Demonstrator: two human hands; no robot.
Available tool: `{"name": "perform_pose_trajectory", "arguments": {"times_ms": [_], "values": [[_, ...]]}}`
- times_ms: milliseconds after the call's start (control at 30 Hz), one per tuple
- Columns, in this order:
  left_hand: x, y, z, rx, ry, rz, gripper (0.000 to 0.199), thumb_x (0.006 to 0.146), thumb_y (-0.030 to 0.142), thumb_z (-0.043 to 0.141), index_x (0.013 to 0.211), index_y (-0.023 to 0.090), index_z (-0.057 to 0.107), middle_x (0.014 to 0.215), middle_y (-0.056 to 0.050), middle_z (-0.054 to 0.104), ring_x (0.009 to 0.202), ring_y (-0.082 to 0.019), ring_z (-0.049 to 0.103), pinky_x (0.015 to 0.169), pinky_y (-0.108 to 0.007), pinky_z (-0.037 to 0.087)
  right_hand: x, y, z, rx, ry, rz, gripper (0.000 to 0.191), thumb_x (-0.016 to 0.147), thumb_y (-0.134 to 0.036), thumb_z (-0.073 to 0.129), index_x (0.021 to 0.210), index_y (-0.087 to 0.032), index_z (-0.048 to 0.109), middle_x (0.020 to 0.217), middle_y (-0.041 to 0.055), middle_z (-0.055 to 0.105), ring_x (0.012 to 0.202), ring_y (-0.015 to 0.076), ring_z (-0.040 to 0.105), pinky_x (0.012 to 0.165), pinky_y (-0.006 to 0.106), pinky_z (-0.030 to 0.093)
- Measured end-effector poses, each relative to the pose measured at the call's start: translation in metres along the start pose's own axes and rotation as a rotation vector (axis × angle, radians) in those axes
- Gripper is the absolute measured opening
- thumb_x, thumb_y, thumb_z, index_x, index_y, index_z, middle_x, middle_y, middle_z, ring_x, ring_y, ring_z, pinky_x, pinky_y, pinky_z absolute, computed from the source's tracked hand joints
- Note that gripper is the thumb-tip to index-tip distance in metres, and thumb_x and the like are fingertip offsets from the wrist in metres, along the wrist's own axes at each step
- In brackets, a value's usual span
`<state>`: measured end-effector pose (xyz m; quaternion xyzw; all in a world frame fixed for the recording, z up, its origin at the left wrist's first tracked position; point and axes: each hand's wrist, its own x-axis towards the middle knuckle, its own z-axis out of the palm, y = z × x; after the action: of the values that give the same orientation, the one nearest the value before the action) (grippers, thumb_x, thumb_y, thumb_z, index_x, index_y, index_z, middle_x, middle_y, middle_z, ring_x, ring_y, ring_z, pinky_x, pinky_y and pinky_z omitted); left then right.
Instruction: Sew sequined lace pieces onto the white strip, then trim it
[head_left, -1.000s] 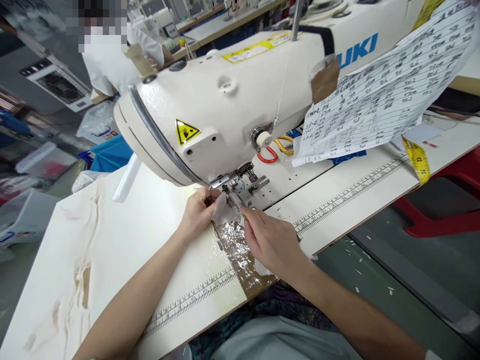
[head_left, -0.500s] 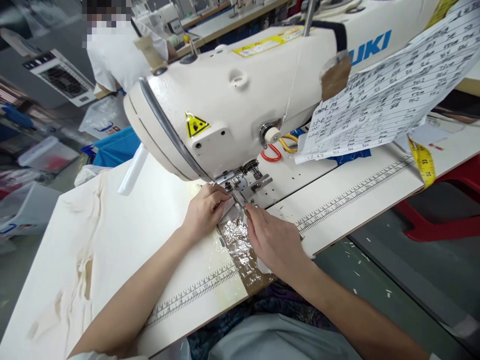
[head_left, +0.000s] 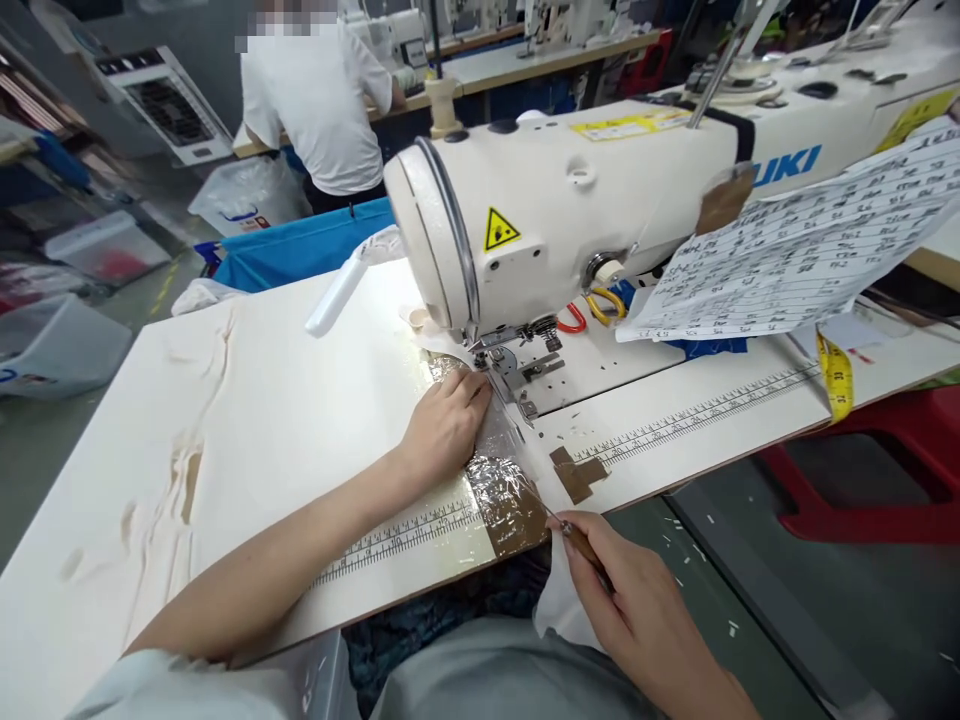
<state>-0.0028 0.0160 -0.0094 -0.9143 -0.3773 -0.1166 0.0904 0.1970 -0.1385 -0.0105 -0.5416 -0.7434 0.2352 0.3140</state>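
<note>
A white sewing machine point(head_left: 540, 220) stands over the table. My left hand point(head_left: 446, 420) lies closed just in front of its needle area, fingers pressed on thin white fabric point(head_left: 517, 445); the fingertips are partly hidden. My right hand point(head_left: 637, 600) is at the table's front edge, wrapped round the wooden handle of a thin pointed tool point(head_left: 585, 548). Its tip points toward the machine. Fabric hangs over the edge beside this hand. Under the fabric, shiny clear film and brown tape point(head_left: 510, 505) cover the tabletop.
Pale fabric pieces point(head_left: 176, 490) lie at the left of the table point(head_left: 277, 430). Red and yellow handles point(head_left: 604, 305) show behind the machine. Handwritten sheets point(head_left: 787, 250) and a tape measure point(head_left: 835, 375) are at right. A person in white point(head_left: 315, 100) works beyond a blue cloth bin point(head_left: 300, 250).
My right hand has moved from the needle area back to the table's front edge with the tool. My left hand now lies flatter on the fabric. The view has shifted, showing more of the person behind.
</note>
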Motion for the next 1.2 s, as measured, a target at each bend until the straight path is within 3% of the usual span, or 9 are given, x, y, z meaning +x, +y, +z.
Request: {"name": "perform_pose_trajectory", "arguments": {"times_ms": [233,467,567,700,933,1033,1133,1200], "values": [[-0.009,0.009,-0.010,-0.015,-0.080,-0.006,0.042,0.092,0.002,0.037,0.130,0.003,0.055,0.134,-0.017,0.059,0.117,-0.028,0.053,0.094,-0.040,0.051,-0.007,0.005,0.000,-0.023,0.003,-0.032,0.023,0.096,-0.014,0.039,0.111,-0.020,0.055,0.089,0.0041,0.075,0.069,0.0151,0.072,0.060,0.022,0.054],[-0.010,0.007,-0.007,-0.060,-0.066,-0.028,0.042,0.093,0.004,0.038,0.131,0.002,0.056,0.136,-0.017,0.059,0.123,-0.027,0.053,0.096,-0.040,0.050,-0.007,0.007,0.000,0.071,-0.041,0.064,0.022,0.098,-0.019,0.039,0.109,-0.019,0.059,0.081,0.0030,0.073,0.060,0.0138,0.067,0.057,0.021,0.051],[-0.011,0.002,-0.005,-0.108,-0.057,-0.052,0.042,0.094,0.006,0.039,0.132,0.004,0.056,0.137,-0.014,0.060,0.127,-0.027,0.052,0.100,-0.042,0.049,-0.003,0.005,-0.001,0.205,-0.049,0.200,0.024,0.100,-0.028,0.041,0.106,-0.019,0.062,0.073,0.0012,0.069,0.058,0.0138,0.063,0.057,0.022,0.050],[-0.010,-0.009,-0.001,-0.177,-0.031,-0.036,0.042,0.094,0.008,0.038,0.132,0.008,0.058,0.137,-0.012,0.061,0.130,-0.025,0.053,0.105,-0.046,0.048,0.001,0.000,-0.001,0.441,0.020,0.506,0.033,0.096,-0.046,0.050,0.109,-0.021,0.067,0.070,0.0001,0.063,0.061,0.0146,0.059,0.053,0.021,0.046],[-0.011,-0.016,0.000,-0.178,-0.058,0.037,0.046,0.090,0.005,0.037,0.132,0.004,0.056,0.139,-0.015,0.059,0.131,-0.025,0.052,0.108,-0.045,0.047,0.000,-0.014,0.013,1.205,-0.006,0.891,0.047,0.072,-0.054,0.078,0.107,-0.022,0.074,0.099,0.0073,0.072,0.081,0.0198,0.067,0.067,0.027,0.056],[-0.010,-0.010,-0.001,-0.109,-0.063,0.021,0.044,0.091,0.005,0.039,0.131,0.002,0.056,0.138,-0.017,0.058,0.130,-0.028,0.051,0.106,-0.045,0.048,-0.007,-0.013,0.015,1.091,-0.017,0.844,0.045,0.078,-0.054,0.073,0.110,-0.022,0.073,0.096,0.0071,0.073,0.083,0.0195,0.068,0.069,0.026,0.056],[-0.007,-0.003,-0.002,-0.050,-0.044,-0.005,0.042,0.092,0.004,0.038,0.129,0.000,0.056,0.136,-0.020,0.057,0.127,-0.030,0.050,0.101,-0.044,0.050,-0.011,-0.007,0.010,0.723,0.060,0.681,0.043,0.089,-0.051,0.062,0.116,-0.019,0.069,0.096,0.0072,0.072,0.084,0.0183,0.067,0.071,0.023,0.055],[-0.003,-0.001,-0.002,-0.033,-0.030,-0.021,0.040,0.092,0.003,0.038,0.127,0.001,0.057,0.132,-0.020,0.058,0.122,-0.030,0.050,0.095,-0.043,0.053,-0.008,-0.005,0.006,0.519,0.096,0.561,0.040,0.093,-0.048,0.056,0.116,-0.018,0.068,0.089,0.0065,0.072,0.080,0.0176,0.068,0.065,0.020,0.055]]}}
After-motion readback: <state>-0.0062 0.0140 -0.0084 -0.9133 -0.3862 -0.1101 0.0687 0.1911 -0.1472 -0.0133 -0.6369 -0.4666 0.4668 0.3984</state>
